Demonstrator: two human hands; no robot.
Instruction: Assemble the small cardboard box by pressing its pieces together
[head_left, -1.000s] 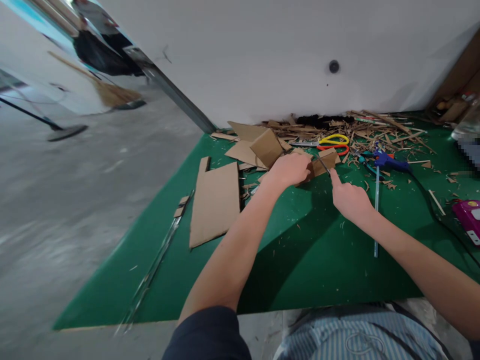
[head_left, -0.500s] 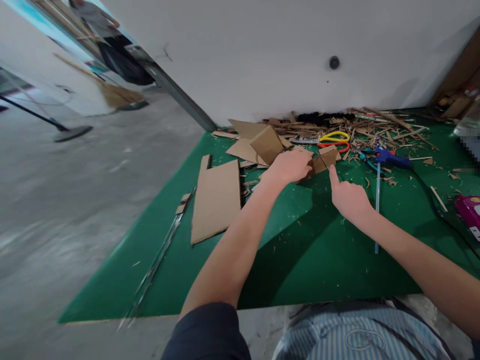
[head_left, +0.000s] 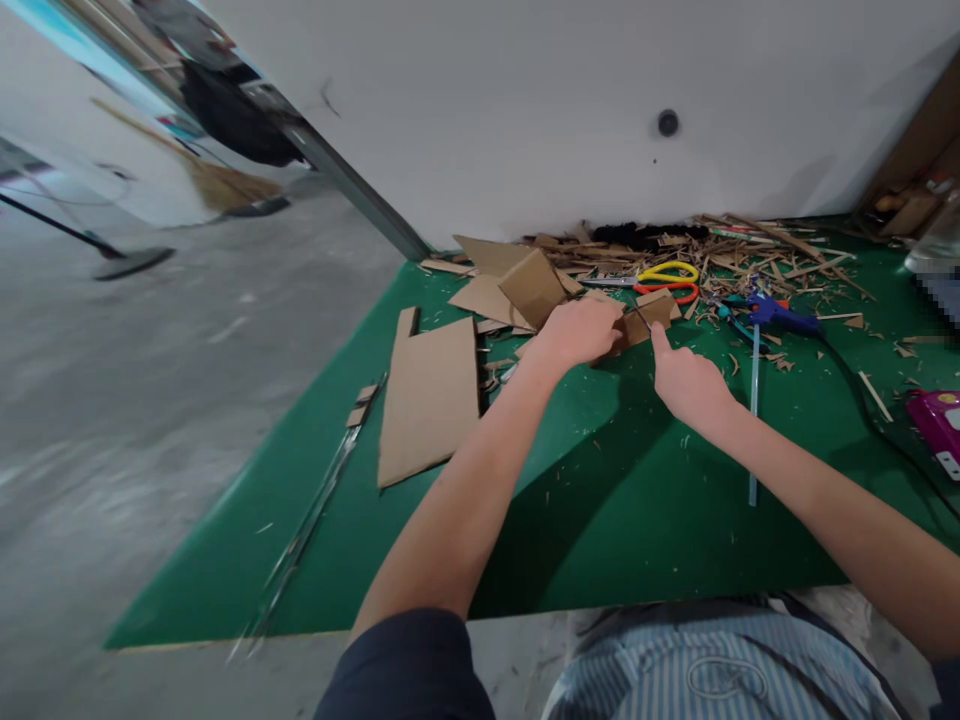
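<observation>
My left hand is closed on a small brown cardboard piece, pressing it near the table's middle. A thin, dark, blade-like tool lies slantwise against that cardboard. It reaches back to my right hand, whose index finger stretches along it while the other fingers curl in. The tool's handle is hidden by the hand. Just behind the cardboard rest scissors with yellow and orange handles. Folded cardboard stands beyond my left hand.
A flat cardboard sheet lies left on the green table. To the right are pliers, a blue glue gun with its cord, and a clear glue stick. Cardboard scraps pile along the wall. A person stands in the background.
My right fingertip and the tool have shifted slightly left along the cardboard. My left hand keeps its place. The view has turned a little.
</observation>
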